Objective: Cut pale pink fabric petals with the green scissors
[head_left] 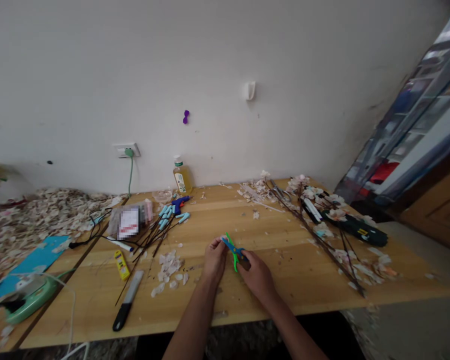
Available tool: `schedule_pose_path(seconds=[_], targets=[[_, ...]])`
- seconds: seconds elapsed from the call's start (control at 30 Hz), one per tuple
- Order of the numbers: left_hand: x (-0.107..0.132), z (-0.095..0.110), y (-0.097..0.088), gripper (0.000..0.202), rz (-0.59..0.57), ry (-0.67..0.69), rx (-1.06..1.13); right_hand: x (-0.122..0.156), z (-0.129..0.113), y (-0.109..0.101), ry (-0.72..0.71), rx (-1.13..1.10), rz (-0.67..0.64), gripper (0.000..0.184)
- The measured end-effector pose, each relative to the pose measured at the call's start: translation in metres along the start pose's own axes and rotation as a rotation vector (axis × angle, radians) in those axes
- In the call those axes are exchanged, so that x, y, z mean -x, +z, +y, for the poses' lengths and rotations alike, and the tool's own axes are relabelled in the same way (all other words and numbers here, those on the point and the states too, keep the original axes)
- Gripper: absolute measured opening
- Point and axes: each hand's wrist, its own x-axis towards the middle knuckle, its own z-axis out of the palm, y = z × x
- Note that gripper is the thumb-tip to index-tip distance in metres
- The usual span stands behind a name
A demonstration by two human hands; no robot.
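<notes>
At the middle of the table, my right hand point(260, 277) is closed on the handles of a pair of blue and green scissors point(235, 251), with the blades spread. The tips point toward my left hand point(213, 260), which is closed in a pinch. A small pale petal point(222, 238) shows at its fingertips, beside the scissor blades; most of it is hidden. Left of this hand lies a small heap of pale petals point(168, 266). A utility knife point(129, 300) with a black end rests farther left, near a yellow box point(122, 265).
Dark stems with light-blue tips point(166, 217) lie by a blue glue gun point(180, 204). A bottle of yellow liquid point(182, 177) stands against the wall. Blossom branches point(318, 230) cover the right side. A large petal pile point(60, 212) and green power strip point(35, 300) are at left.
</notes>
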Motion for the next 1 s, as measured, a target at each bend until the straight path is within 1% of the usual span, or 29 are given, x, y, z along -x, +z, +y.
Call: schedule_pose_path(seconds=[0.17, 0.43, 0.67, 1.0], targets=[[0.0006, -0.0018, -0.001, 0.026, -0.014, 0.016, -0.022, -0.0013, 0.0001, 0.0004, 0.015, -0.012, -0.006, 0.032], [0.0003, 0.0008, -0.0003, 0.029, 0.009, -0.02, 0.006, -0.002, -0.0043, -0.0037, 0.025, -0.009, -0.039, 0.032], [-0.0009, 0.0006, 0.0008, 0.032, 0.011, -0.018, 0.004, -0.0026, -0.0003, -0.0032, 0.016, -0.036, -0.044, 0.031], [-0.0039, -0.0053, -0.0013, 0.031, -0.019, 0.032, -0.064, -0.0022, -0.0025, -0.0027, 0.018, 0.002, -0.029, 0.033]])
